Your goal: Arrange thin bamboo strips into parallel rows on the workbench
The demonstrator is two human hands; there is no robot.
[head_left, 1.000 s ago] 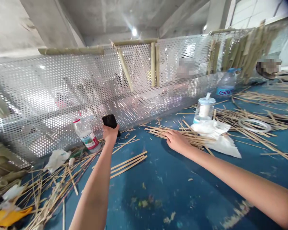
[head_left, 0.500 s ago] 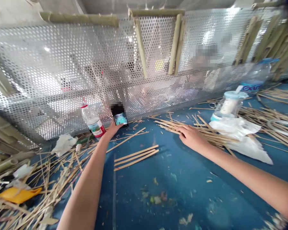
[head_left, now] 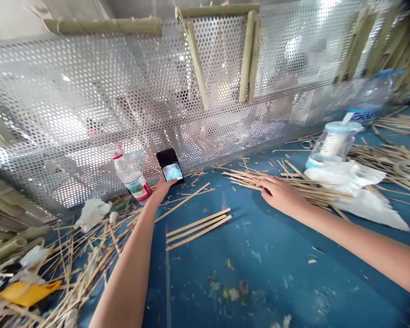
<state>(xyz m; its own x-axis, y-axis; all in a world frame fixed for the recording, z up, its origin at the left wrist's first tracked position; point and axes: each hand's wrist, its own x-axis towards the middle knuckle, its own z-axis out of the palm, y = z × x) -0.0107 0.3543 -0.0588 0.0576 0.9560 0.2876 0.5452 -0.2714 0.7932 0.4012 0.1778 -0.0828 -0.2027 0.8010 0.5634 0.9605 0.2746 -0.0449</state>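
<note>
My left hand (head_left: pixel 161 190) is at the lower edge of a black smartphone (head_left: pixel 171 166), which leans by the perforated metal screen with its display lit. The thumb lies across the phone's bottom; the other fingers are hidden. My right hand (head_left: pixel 276 191) rests on a loose bundle of thin bamboo strips (head_left: pixel 241 177), its fingers curled over them. How many strips it grips cannot be made out. Between my hands, three bamboo strips (head_left: pixel 198 230) lie side by side on the blue tabletop (head_left: pixel 280 273).
A clear bottle with a red cap (head_left: pixel 135 180) stands left of the phone. Bamboo scraps (head_left: pixel 89 269), crumpled tissue (head_left: pixel 93 213) and a yellow object (head_left: pixel 29 293) crowd the left. At right are white tissues (head_left: pixel 365 200), a blue-lidded jar (head_left: pixel 333 146) and a large water bottle (head_left: pixel 371 100). The perforated screen (head_left: pixel 123 109) closes the back.
The view has shifted slightly. Both hands stay at the same things, the left at the phone and the right on the bamboo strips. Nothing else has visibly moved.
</note>
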